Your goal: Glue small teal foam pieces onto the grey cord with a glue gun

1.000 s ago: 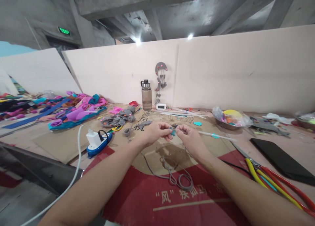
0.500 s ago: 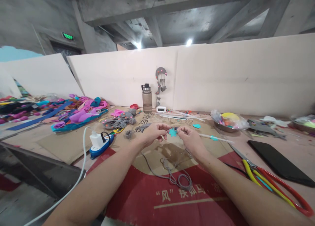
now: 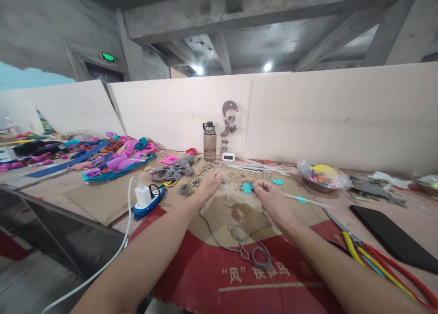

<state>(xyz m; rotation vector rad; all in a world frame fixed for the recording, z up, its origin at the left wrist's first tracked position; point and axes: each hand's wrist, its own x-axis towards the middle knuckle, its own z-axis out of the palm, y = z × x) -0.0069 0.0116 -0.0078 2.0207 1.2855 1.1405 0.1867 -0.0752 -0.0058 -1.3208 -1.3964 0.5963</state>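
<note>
My right hand (image 3: 268,196) is closed in a pinch at the right edge of a turquoise flower-shaped cutout (image 3: 247,187); a small dark bit shows at its fingertips. To the left, my left hand (image 3: 210,184) has its fingers curled together above the cardboard, and a small grey bit shows beside its fingertips. Whether that bit is in its grip is hidden. Grey cord (image 3: 244,245) lies in loose loops between my forearms. Another turquoise cutout (image 3: 277,182) lies beyond my right hand.
Scissors (image 3: 359,248) and a black phone (image 3: 393,234) lie at right. A bowl of bagged pieces (image 3: 320,184) stands behind them. At left are a power strip (image 3: 150,204), grey felt pieces (image 3: 173,170) and coloured cloth (image 3: 119,157). A bottle (image 3: 210,143) stands at the back.
My left hand has moved away from the turquoise cutout, to the left. My right hand stays at the cutout. The whole view has shifted slightly.
</note>
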